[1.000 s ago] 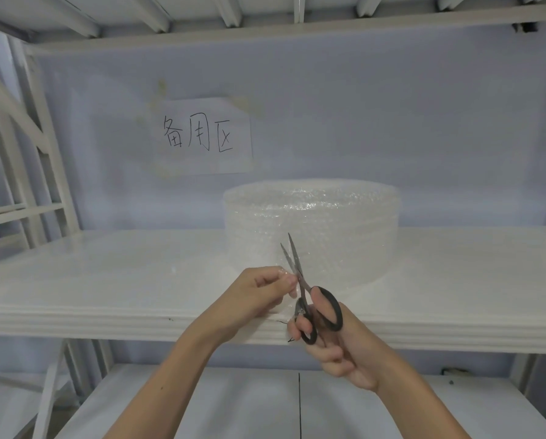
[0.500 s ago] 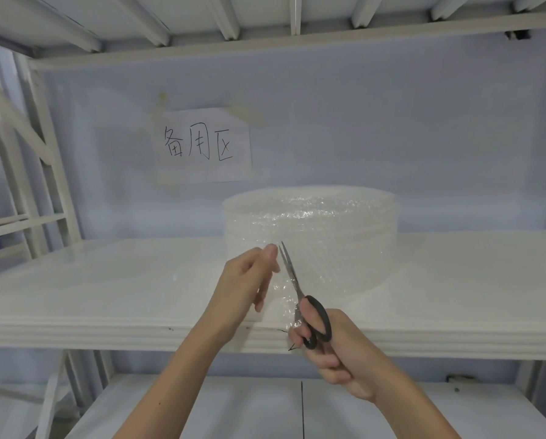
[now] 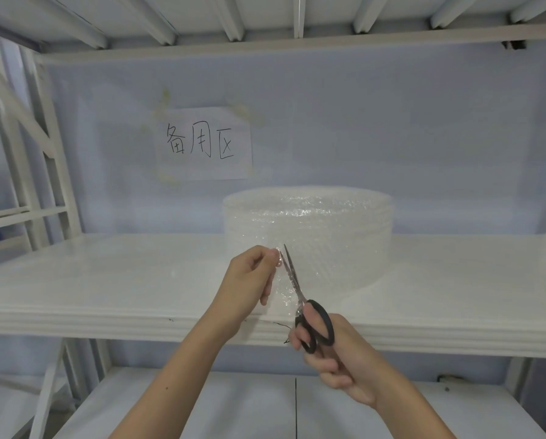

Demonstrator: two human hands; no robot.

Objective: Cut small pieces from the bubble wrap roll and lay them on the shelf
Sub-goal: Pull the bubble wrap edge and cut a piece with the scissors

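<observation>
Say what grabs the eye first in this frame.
The two hands at centre: the left hand pinches the loose end of bubble wrap while the right hand works black-handled scissors up through it, blades nearly closed. Just behind, the big clear bubble wrap roll stands on the white shelf. On the wall above it to the left hangs a handwritten paper sign.

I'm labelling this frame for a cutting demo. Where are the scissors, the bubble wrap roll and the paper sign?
scissors [image 3: 321, 324]: head view, on the black handle loop.
bubble wrap roll [image 3: 328, 229]: head view, on its front wall.
paper sign [image 3: 202, 144]: head view, on the middle handwritten character.
</observation>
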